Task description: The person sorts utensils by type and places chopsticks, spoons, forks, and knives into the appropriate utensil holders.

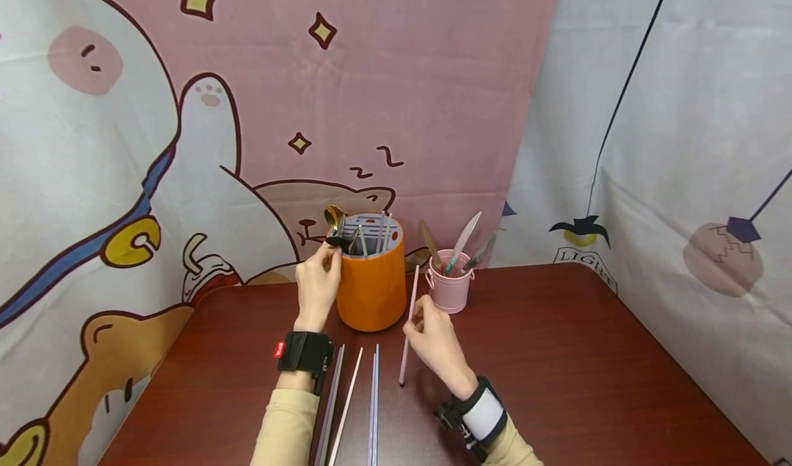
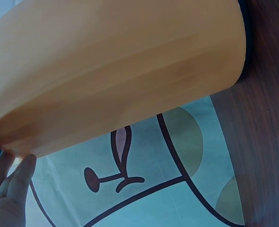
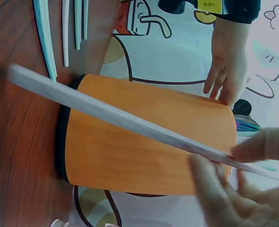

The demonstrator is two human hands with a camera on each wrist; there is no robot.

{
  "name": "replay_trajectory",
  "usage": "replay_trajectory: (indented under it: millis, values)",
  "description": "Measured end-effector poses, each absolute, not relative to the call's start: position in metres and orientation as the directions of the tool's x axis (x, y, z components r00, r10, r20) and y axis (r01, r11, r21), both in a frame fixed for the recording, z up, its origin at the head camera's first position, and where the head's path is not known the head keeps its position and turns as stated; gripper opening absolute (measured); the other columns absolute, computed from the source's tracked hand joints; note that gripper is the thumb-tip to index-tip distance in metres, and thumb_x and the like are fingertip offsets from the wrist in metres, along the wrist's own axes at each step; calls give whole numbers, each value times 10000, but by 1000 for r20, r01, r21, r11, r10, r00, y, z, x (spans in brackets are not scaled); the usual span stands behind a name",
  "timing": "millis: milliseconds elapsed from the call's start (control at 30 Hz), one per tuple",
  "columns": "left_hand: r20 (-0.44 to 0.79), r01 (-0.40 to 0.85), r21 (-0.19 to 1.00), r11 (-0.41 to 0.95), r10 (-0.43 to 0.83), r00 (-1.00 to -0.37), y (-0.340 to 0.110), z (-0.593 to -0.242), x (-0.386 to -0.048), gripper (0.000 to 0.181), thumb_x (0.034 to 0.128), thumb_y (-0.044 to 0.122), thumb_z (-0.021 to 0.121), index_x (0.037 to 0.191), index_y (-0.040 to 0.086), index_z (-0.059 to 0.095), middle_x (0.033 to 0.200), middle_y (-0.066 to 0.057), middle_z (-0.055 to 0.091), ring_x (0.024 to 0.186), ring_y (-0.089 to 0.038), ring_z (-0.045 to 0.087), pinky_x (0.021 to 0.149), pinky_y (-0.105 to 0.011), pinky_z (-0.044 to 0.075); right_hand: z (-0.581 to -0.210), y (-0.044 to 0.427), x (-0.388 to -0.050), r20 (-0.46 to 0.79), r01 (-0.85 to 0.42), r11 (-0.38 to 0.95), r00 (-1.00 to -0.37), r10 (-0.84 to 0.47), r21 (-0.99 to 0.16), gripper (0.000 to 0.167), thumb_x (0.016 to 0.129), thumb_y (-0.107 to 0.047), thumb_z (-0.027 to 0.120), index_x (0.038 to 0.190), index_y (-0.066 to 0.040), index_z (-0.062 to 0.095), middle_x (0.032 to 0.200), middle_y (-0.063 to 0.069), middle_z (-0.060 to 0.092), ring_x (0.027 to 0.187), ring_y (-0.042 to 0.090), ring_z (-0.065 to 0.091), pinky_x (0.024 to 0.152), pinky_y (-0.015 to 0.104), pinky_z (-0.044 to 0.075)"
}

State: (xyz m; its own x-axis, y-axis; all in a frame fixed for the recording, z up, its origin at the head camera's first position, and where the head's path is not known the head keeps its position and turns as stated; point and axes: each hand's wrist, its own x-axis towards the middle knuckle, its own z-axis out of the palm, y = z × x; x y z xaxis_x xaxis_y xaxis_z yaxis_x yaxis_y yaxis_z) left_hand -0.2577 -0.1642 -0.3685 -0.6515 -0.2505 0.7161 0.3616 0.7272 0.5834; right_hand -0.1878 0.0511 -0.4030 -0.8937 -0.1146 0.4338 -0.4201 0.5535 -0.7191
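My right hand (image 1: 433, 334) pinches a pink chopstick (image 1: 412, 315) between thumb and fingers, in front of an orange utensil holder (image 1: 371, 291). The chopstick slants, its thick end low towards the table; in the right wrist view it crosses before the holder. At the holder's left rim, my left hand (image 1: 317, 280) grips the edge with its fingertips, some of them hidden. Inside the holder stand a gold spoon (image 1: 334, 215), a dark utensil (image 1: 340, 242) and several chopsticks (image 1: 388, 232).
Dark grey chopsticks (image 1: 331, 404), a cream chopstick (image 1: 346, 404) and blue-purple chopsticks (image 1: 375, 404) lie on the dark red table (image 1: 588, 383). A pink bucket (image 1: 449, 291) right of the holder has several knives (image 1: 464, 239) in it. A printed cloth (image 1: 433, 108) hangs behind.
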Motion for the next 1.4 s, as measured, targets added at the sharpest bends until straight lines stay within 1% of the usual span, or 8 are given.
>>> replay_trajectory:
  millis: [300, 433, 667, 800, 900, 1100, 1200, 1400]
  values:
    - [722, 365, 576, 731, -247, -646, -164, -369, -258, 194, 909, 144, 625, 934, -19, 728, 1140, -201, 670, 850, -384, 678, 751, -450, 559, -397, 49, -188, 636, -576, 352, -768, 76, -737, 153, 790, 72, 619, 884, -16, 537, 771, 122, 640, 692, 189, 666, 600, 143, 532]
    - [721, 366, 576, 731, -244, -648, -164, -367, -258, 194, 909, 144, 626, 932, -19, 728, 1143, -194, 672, 883, -383, 677, 755, -448, 559, -394, 50, -189, 740, -670, 334, -654, 157, -663, 190, 767, 132, 633, 920, 60, 547, 799, 175, 653, 681, 249, 676, 608, 158, 545]
    - [725, 366, 572, 734, -243, -645, -164, -367, -258, 198, 908, 144, 628, 936, -25, 726, 1152, -193, 667, 882, -393, 674, 760, -455, 554, -388, 53, -187, 832, -813, 212, -484, 271, -542, 226, 767, 182, 618, 959, 107, 526, 836, 193, 644, 753, 31, 655, 650, 147, 547]
    - [726, 364, 570, 736, -244, -643, -164, -368, -258, 197, 906, 148, 631, 934, -22, 727, 1146, -201, 667, 779, -390, 668, 727, -450, 557, -384, 53, -185, 861, -884, 115, -402, 310, -454, 214, 766, 229, 572, 946, 161, 480, 856, 251, 593, 807, 27, 663, 681, 163, 554]
    - [725, 359, 571, 739, -248, -642, -164, -368, -258, 192, 905, 147, 633, 930, -18, 728, 1138, -205, 669, 720, -385, 654, 700, -443, 556, -381, 51, -186, 865, -905, 73, -374, 335, -420, 201, 775, 240, 550, 938, 178, 450, 868, 276, 562, 819, 54, 668, 683, 164, 554]
    - [719, 359, 575, 735, -246, -650, -164, -367, -258, 201, 904, 153, 635, 942, -21, 728, 1150, -191, 668, 865, -396, 670, 769, -453, 554, -370, 46, -192, 859, -929, 30, -330, 392, -370, 148, 808, 222, 523, 900, 194, 412, 858, 305, 536, 783, 58, 645, 648, 139, 541]
    - [716, 354, 577, 736, -248, -652, -164, -367, -258, 202, 906, 155, 633, 944, -19, 728, 1153, -186, 668, 851, -398, 669, 770, -452, 553, -362, 42, -198, 867, -937, 24, -314, 386, -349, 136, 822, 204, 524, 899, 195, 412, 867, 319, 528, 797, 50, 631, 666, 135, 539]
    - [716, 348, 574, 741, -248, -653, -165, -369, -257, 200, 906, 155, 633, 944, -16, 728, 1154, -193, 665, 801, -395, 665, 743, -451, 553, -349, 37, -216, 895, -916, 162, -301, 329, -368, 148, 824, 165, 560, 952, 146, 488, 905, 279, 573, 862, 76, 626, 723, 125, 535]
